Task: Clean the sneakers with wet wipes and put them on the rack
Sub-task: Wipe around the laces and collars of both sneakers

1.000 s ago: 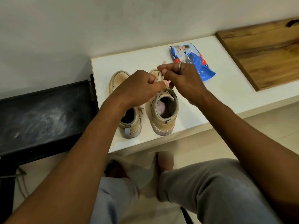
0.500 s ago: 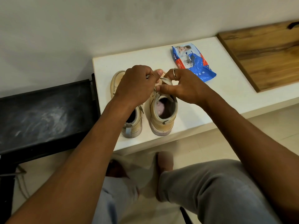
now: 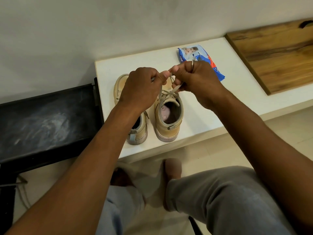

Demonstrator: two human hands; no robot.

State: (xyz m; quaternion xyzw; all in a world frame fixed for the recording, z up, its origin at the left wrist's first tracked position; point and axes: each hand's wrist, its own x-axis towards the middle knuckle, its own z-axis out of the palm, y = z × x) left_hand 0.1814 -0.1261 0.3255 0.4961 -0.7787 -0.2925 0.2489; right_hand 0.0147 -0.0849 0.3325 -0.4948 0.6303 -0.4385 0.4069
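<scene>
Tying lace (image 3: 175,89) on right sneaker (image 3: 168,116): left hand (image 3: 140,89) and right hand (image 3: 197,78) each grip a lace end just above it; sneaker directly below on worktop (image 3: 203,109). Keep even tension; wipes pack (image 3: 188,53) behind right grip.

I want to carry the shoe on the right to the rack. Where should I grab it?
Probably the heel of the right shoe, from your side: it faces you, the opening is clear, and both hands are busy with laces at the front.

Bare forearms, 1 ring (image 3: 192,63) (right hand (image 3: 196,80)), grey trousers (image 3: 228,197).
</scene>
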